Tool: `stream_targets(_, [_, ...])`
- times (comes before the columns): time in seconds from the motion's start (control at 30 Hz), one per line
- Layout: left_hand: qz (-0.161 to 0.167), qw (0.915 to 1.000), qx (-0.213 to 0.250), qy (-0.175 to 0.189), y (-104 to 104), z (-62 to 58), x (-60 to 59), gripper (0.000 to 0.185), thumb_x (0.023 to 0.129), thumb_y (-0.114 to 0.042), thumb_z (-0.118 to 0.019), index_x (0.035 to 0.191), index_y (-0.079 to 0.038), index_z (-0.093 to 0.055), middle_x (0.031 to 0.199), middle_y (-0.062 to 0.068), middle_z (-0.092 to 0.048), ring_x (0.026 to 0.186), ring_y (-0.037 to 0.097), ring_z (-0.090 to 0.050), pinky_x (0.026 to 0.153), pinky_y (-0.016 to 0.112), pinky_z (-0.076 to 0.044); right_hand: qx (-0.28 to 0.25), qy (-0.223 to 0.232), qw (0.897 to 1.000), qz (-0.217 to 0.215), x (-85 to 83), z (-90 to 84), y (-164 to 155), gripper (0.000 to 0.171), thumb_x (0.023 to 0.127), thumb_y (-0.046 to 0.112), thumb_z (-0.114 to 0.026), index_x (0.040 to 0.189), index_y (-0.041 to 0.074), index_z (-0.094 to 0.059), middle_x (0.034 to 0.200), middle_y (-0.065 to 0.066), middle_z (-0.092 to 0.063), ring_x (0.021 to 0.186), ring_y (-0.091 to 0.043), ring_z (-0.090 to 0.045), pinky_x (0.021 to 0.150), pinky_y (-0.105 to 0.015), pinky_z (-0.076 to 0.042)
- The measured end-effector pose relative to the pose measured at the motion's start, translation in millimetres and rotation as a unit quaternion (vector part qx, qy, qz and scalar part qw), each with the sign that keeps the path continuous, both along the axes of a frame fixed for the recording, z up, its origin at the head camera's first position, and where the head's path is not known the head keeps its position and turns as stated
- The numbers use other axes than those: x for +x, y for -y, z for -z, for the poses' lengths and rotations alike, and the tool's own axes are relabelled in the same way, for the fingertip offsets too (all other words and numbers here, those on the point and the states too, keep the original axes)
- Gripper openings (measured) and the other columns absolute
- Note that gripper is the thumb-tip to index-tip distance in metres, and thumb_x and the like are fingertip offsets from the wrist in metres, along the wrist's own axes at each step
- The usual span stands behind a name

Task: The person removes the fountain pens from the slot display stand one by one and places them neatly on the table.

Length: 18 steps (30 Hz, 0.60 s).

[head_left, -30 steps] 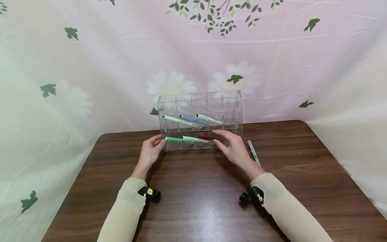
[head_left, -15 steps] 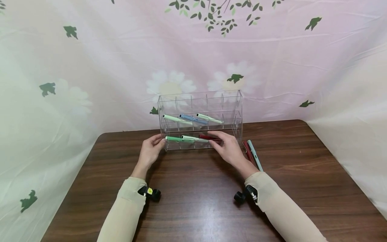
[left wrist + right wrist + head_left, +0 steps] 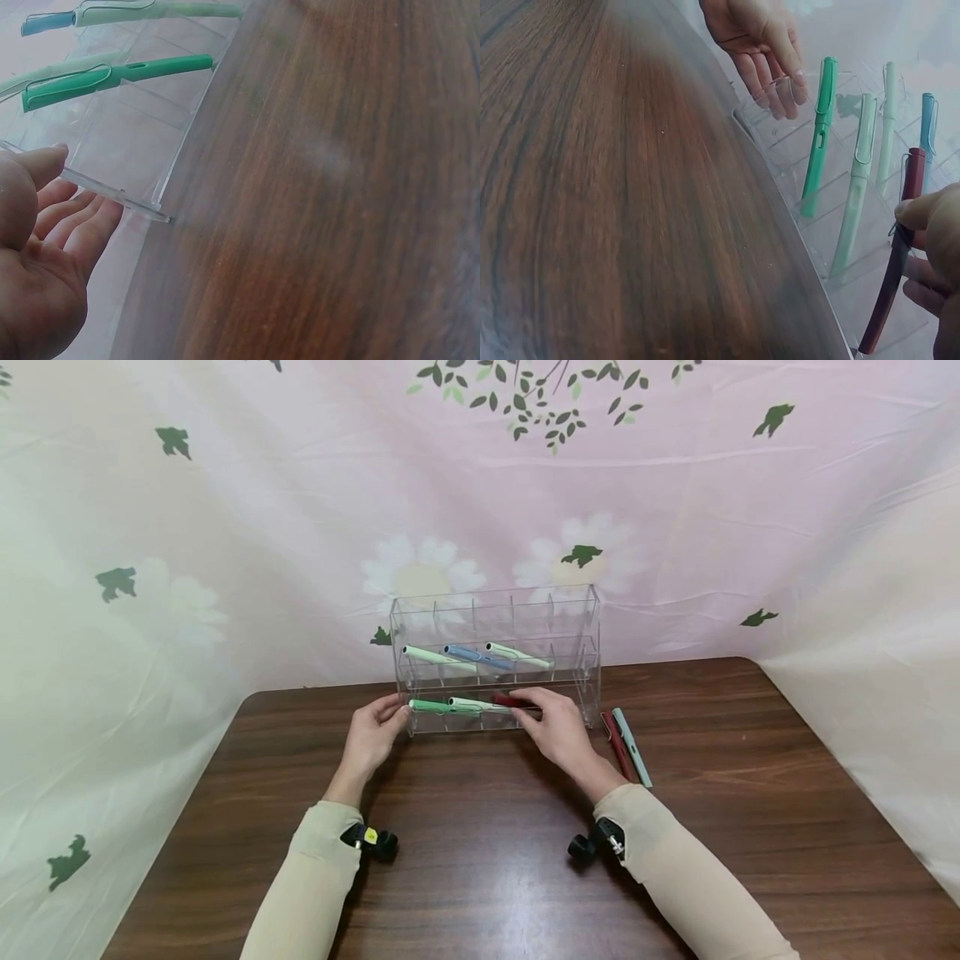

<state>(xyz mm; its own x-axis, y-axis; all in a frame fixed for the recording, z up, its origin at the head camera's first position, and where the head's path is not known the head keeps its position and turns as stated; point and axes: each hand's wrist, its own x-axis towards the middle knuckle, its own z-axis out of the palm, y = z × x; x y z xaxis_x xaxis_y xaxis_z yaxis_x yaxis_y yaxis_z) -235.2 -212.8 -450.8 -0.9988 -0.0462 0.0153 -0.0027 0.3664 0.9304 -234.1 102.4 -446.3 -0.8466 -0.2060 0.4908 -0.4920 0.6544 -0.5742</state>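
Dark red pen (image 3: 895,279) sits pinched in my right hand (image 3: 558,735) at the clear acrylic organizer's (image 3: 572,618) lower tier. My left hand (image 3: 371,739), fingers relaxed, rests against its left end on the counter (image 3: 480,860).

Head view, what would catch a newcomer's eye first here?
The clear acrylic tiered pen rack at the back of the dark wooden table, with pastel pens lying in it. The right hand pinches a dark red pen at the front tier, while the left hand touches the rack's left end.
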Motion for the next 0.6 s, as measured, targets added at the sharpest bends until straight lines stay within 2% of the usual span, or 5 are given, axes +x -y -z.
stream_targets(0.17, [-0.001, 1.0, -0.004, -0.001, 0.4, 1.6, -0.1, 0.045, 0.111, -0.016, -0.063, 0.152, 0.002, -0.058, 0.15, 0.023, -0.064, 0.139, 0.035, -0.065, 0.112, 0.046, -0.056, 0.004, -0.009, 1.0, 0.016, -0.6, 0.6, 4.9, 0.026, 0.096, 0.015, -0.083, 0.12, 0.007, -0.081, 0.119, -0.012, -0.081, 0.108, -0.034, -0.077, 0.091, -0.054, -0.061])
stream_targets(0.6, [-0.003, 1.0, -0.005, -0.001, 1.0, 2.7, -1.0, 0.045, 0.111, -0.017, -0.064, 0.152, 0.001, -0.059, 0.149, 0.023, -0.065, 0.138, 0.035, -0.065, 0.11, 0.041, -0.058, -0.041, -0.048, 0.998, -0.002, -2.1, 4.2, 2.0, 0.022, 0.096, 0.012, -0.082, 0.118, 0.008, -0.081, 0.117, -0.012, -0.081, 0.107, -0.033, -0.078, 0.089, -0.053, -0.063])
